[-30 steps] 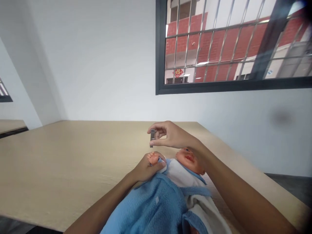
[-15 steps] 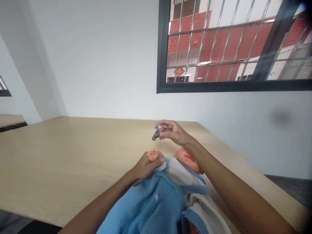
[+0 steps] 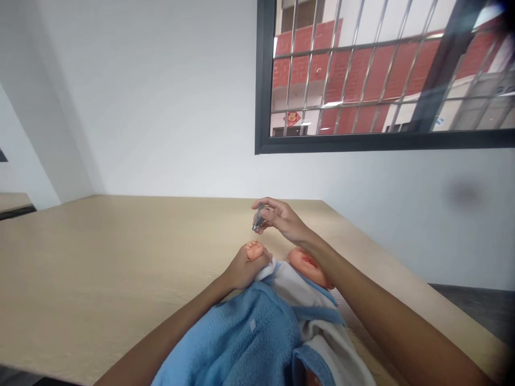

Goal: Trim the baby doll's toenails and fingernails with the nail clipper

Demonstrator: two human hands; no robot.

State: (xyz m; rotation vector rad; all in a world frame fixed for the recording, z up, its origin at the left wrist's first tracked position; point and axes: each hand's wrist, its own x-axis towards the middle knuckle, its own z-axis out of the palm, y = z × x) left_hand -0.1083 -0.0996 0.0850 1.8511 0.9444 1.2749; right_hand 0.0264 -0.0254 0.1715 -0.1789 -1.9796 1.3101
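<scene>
A baby doll in blue and white fleece clothes (image 3: 241, 332) lies on the table, its head (image 3: 308, 267) to the far right, partly behind my right forearm. My left hand (image 3: 243, 269) is closed around the doll's arm near its wrist, leaving the small doll hand (image 3: 254, 250) poking out on top with its fingers up. Just above that, my right hand (image 3: 279, 219) pinches a silver nail clipper (image 3: 258, 219) between thumb and fingers. The clipper tilts with its lower end pointing down at the doll's fingers, a small gap apart.
The light wooden table (image 3: 120, 257) runs back to a white wall (image 3: 173, 107). A barred window with a dark frame (image 3: 362, 142) is set in the wall at the upper right. Dark floor (image 3: 475, 305) shows past the table's right edge.
The nail clipper has turned more upright in my right hand, with the thumb now across it. My left hand and the doll's hand have risen slightly, narrowing the gap. The view has shifted slightly.
</scene>
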